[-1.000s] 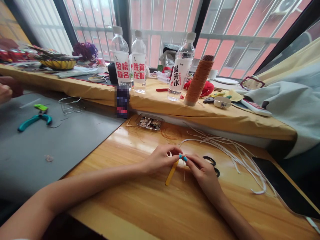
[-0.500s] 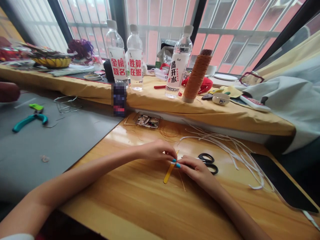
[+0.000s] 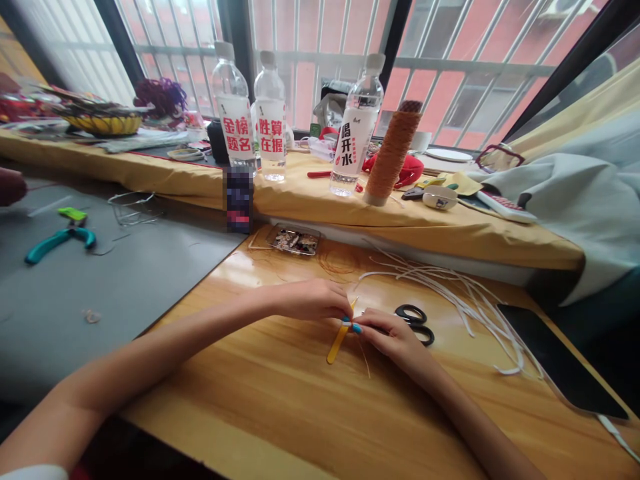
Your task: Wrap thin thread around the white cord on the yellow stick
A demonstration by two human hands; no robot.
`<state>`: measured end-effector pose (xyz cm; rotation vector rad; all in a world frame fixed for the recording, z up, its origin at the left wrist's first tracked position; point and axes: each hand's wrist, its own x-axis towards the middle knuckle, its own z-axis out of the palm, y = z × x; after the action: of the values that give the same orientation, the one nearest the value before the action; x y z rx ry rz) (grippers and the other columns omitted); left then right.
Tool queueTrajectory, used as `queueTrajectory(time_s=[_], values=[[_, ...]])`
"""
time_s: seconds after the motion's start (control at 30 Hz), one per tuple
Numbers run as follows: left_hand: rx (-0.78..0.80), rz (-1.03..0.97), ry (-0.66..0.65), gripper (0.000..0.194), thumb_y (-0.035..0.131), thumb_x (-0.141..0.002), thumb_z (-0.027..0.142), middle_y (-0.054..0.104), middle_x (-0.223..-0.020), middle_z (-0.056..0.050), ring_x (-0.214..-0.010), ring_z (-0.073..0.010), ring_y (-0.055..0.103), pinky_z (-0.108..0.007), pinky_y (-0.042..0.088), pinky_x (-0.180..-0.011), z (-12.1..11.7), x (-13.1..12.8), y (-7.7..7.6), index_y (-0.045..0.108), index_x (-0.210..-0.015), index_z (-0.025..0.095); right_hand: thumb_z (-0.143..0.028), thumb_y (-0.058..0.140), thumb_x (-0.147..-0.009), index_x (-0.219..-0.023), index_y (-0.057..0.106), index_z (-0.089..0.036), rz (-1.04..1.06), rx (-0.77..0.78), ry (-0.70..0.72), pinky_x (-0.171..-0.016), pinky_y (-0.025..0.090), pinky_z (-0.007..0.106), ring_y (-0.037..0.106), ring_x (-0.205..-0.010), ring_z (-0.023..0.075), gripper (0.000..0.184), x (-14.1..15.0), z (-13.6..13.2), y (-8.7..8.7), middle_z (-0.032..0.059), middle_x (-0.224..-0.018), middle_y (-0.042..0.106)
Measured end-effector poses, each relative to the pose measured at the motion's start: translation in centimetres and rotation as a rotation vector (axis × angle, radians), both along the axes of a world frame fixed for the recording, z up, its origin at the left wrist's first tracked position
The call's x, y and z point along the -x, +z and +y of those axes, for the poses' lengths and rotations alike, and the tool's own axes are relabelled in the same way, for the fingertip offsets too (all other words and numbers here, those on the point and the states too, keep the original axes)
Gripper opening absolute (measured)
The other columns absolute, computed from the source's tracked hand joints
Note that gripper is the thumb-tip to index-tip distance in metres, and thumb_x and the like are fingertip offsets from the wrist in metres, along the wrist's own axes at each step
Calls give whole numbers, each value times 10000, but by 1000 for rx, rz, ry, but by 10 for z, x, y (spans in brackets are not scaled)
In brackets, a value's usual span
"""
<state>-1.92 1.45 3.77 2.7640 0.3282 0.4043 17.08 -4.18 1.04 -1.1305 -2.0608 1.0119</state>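
My left hand [image 3: 310, 300] and my right hand [image 3: 393, 337] meet over the wooden table [image 3: 310, 413], fingers pinched together. Between them they hold a thin yellow stick [image 3: 337, 342] that slants down to the left, its lower end on the table. A fine orange thread [image 3: 366, 363] trails from the pinch point. Black scissors [image 3: 415, 323] lie just right of my right hand. Long white strips [image 3: 465, 300] are spread beyond them.
A small tray of bits [image 3: 294, 240] sits behind my hands. The yellow-cloth ledge carries three water bottles [image 3: 353, 143], an orange thread cone [image 3: 393, 153] and clutter. Teal pliers [image 3: 60, 240] lie on the grey mat [image 3: 115, 287]. A dark phone [image 3: 560, 363] lies at right. Another person's hand [image 3: 10, 187] shows far left.
The view shifted slightly down and right. My hands stayed pinched on the yellow stick, moving a little left; the other person's hand at far left drew back.
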Motion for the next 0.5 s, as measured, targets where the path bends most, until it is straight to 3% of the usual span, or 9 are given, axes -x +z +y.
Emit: queueTrajectory(time_s=[0.2, 0.5], values=[[0, -3, -44, 180, 436, -802, 162, 614, -794, -81, -722, -115, 535, -181, 397, -656, -2, 0, -2, 602, -852, 112, -317, 479, -789, -806, 654, -190, 2, 23, 46, -654, 405, 240, 552, -721, 143, 217, 0, 1, 0, 27, -761, 610], [-137, -27, 142, 169, 432, -777, 212, 594, -742, -45, -672, -115, 504, -201, 356, -601, -8, -1, -5, 582, -782, 133, -288, 471, -792, -837, 654, -169, 0, 19, -33, -611, 380, 224, 517, -679, 131, 223, 0, 3, -6, 31, -727, 576]])
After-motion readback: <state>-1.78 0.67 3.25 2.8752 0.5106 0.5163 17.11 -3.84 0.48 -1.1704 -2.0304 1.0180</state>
